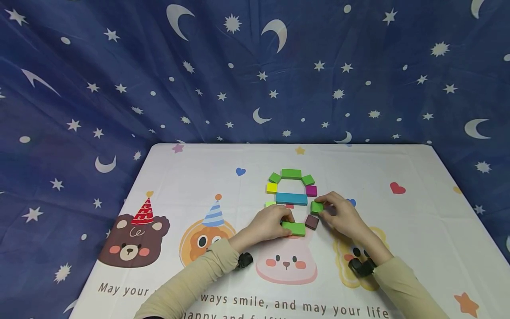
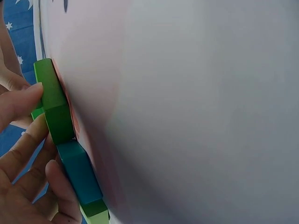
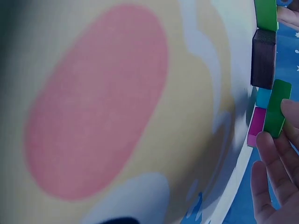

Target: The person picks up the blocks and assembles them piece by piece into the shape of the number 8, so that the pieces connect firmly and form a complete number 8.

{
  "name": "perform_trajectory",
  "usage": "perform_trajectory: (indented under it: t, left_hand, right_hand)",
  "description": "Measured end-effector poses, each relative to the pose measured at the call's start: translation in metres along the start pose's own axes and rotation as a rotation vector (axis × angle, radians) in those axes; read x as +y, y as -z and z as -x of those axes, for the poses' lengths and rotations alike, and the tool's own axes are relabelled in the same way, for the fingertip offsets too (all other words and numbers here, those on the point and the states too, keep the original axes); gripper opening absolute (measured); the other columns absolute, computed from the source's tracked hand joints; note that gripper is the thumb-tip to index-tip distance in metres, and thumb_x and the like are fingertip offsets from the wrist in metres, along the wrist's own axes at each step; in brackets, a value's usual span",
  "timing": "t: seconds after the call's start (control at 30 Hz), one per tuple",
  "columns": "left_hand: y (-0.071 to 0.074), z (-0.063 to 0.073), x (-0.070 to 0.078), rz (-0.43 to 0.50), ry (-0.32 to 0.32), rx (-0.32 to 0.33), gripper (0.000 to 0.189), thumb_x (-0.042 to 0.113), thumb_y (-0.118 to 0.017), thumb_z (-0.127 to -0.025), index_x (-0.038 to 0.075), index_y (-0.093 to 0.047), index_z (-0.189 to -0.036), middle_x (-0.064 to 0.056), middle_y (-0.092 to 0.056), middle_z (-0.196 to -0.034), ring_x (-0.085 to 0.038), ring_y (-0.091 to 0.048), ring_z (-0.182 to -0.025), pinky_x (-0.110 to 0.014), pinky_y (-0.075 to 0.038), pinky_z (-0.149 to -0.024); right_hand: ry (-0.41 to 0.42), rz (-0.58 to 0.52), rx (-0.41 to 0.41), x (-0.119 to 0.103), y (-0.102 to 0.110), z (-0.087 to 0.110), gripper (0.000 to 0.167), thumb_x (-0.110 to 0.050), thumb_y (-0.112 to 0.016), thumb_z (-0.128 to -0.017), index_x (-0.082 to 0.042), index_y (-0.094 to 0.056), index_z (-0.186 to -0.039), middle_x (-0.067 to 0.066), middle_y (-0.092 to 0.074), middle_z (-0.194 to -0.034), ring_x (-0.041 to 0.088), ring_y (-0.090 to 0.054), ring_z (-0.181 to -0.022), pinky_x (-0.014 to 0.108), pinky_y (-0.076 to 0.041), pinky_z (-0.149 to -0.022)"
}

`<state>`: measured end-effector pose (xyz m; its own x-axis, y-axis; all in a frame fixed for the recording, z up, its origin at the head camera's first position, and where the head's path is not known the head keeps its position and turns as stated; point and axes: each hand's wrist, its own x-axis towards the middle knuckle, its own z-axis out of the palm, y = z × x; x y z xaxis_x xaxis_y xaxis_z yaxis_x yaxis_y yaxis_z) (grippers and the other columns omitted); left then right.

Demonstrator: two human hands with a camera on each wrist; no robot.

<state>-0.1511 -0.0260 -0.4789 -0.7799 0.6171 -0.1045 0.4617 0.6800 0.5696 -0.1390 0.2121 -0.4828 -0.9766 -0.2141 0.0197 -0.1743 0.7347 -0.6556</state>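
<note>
Wooden blocks lie in two joined loops on the white table cover. At the near side, my left hand (image 1: pixel 268 223) pinches a long green block (image 1: pixel 295 229) between thumb and fingers. Farther right, my right hand (image 1: pixel 343 215) pinches a small green block (image 1: pixel 316 208) from its right side; in the right wrist view this green block (image 3: pixel 278 108) looks raised above its neighbours. Between these two sits a dark brown block (image 1: pixel 312 222). A teal block (image 2: pixel 80 171) shows beside the left fingers in the left wrist view. A light green block (image 1: pixel 270 204) is partly hidden behind the left hand.
A long blue block (image 1: pixel 291 198) crosses the middle of the shape. Above it stand a yellow block (image 1: pixel 272 188), a magenta block (image 1: pixel 311 191) and a long green top block (image 1: pixel 291 174) flanked by two small green ones. A blue curtain (image 1: pixel 223 110) hangs behind the table.
</note>
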Motion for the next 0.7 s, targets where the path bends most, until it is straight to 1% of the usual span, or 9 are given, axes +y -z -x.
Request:
perform_trajectory:
  t: [0.17,0.3,0.7]
  left_hand:
    - [0.0002,-0.0003,-0.0004,-0.002,-0.009,0.002,0.020,0.022,-0.079,-0.077,0.016,-0.073,-0.095,0.004,-0.068,-0.091,-0.007,-0.056,-0.084,-0.019,-0.044,-0.073]
    - [0.0013,-0.0002,0.0001,0.005,-0.003,-0.002,0.020,0.022,-0.079,-0.077,0.016,-0.073,-0.095,0.004,-0.068,-0.091,-0.008,-0.056,-0.084,-0.020,-0.043,-0.073]
    - [0.0023,0.0007,0.0010,-0.001,-0.005,0.000,0.019,0.023,-0.079,-0.077,0.016,-0.073,-0.094,0.004,-0.068,-0.091,-0.007,-0.055,-0.084,-0.020,-0.043,-0.073]
  right_hand:
    - [0.013,-0.007,-0.017,0.0003,-0.0016,-0.0012,0.033,-0.005,-0.066,-0.085,-0.010,-0.064,-0.117,0.006,-0.063,-0.110,0.023,-0.058,-0.098,0.047,-0.047,-0.093]
    - [0.013,0.000,-0.024,0.0004,-0.0032,-0.0022,0.032,-0.006,-0.066,-0.085,-0.011,-0.064,-0.116,0.005,-0.063,-0.110,0.022,-0.058,-0.098,0.047,-0.047,-0.093]
    - [0.011,0.029,-0.043,-0.0028,-0.0037,-0.0050,0.031,-0.004,-0.066,-0.084,-0.009,-0.065,-0.115,0.006,-0.064,-0.109,0.024,-0.059,-0.097,0.046,-0.049,-0.090]
